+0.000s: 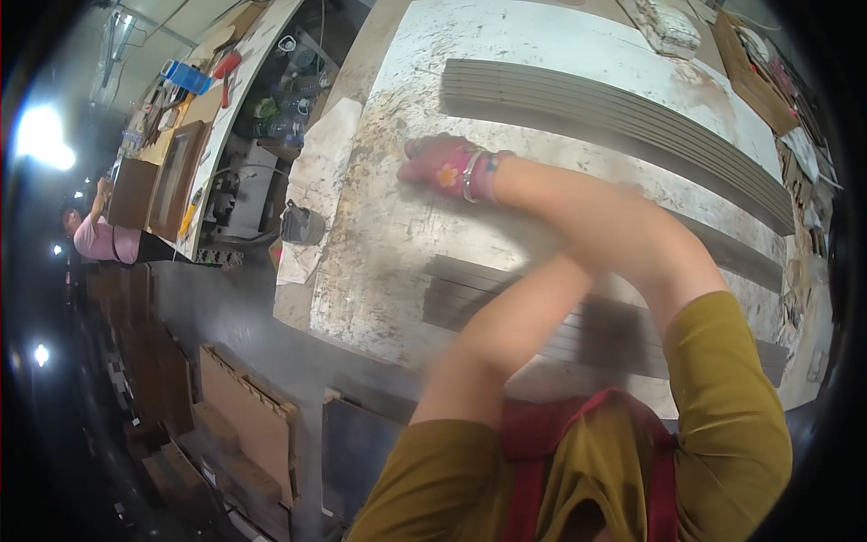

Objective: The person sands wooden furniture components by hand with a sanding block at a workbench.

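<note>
My right hand (447, 168), in a pink glove with a flower pattern and a bracelet at the wrist, reaches left across the worktable. Its fingers look curled; whatever they may hold is hidden. Below it is the stained white board (379, 226). My left forearm (533, 316) crosses beneath the right one, which hides most of the left hand. Beyond my arms lies a row of long grey-brown strips (614, 122). Another strip (731, 253) runs behind my right arm, partly covered. Nearer my body, more grey-brown strips (461, 294) pass under my left arm.
A grey cup-like container (302, 224) stands on whitish paper (321, 163) at the table's left edge. Cardboard (754, 72) lies at the far right. On the left are a cluttered bench (235, 108), a person in pink (99, 237) and brown panels (248, 415) on the floor.
</note>
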The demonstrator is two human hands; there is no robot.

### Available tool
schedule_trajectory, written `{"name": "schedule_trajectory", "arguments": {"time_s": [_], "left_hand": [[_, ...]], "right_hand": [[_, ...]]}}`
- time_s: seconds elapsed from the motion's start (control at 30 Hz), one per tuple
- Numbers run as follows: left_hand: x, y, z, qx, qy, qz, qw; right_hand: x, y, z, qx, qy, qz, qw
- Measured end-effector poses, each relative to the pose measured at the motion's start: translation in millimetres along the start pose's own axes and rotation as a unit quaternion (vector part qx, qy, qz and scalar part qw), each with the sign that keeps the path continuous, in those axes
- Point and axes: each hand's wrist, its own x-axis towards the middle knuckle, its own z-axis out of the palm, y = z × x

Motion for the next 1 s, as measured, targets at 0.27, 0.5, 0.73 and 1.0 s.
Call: {"name": "schedule_trajectory", "arguments": {"time_s": [0.27,0.5,0.73,1.0], "left_hand": [[50.7,-14.3,96.3,0.009,0.024,-0.234,0.972],[37.5,6.0,16.9,0.110,-0.075,-0.050,0.990],[36.3,7.8,-24.6,-0.089,-0.146,-0.001,0.985],[25.1,61.2,-3.0,-0.221,-0.248,0.036,0.943]], "right_hand": [[39.3,-1.4,-34.4,0.028,0.041,0.126,0.991],[-183.4,130.5,-91.0,0.205,0.259,0.055,0.942],[-391.5,172.9,-92.4,0.259,0.394,0.240,0.849],[-523.2,188.2,-59.4,0.235,0.433,0.263,0.830]]}}
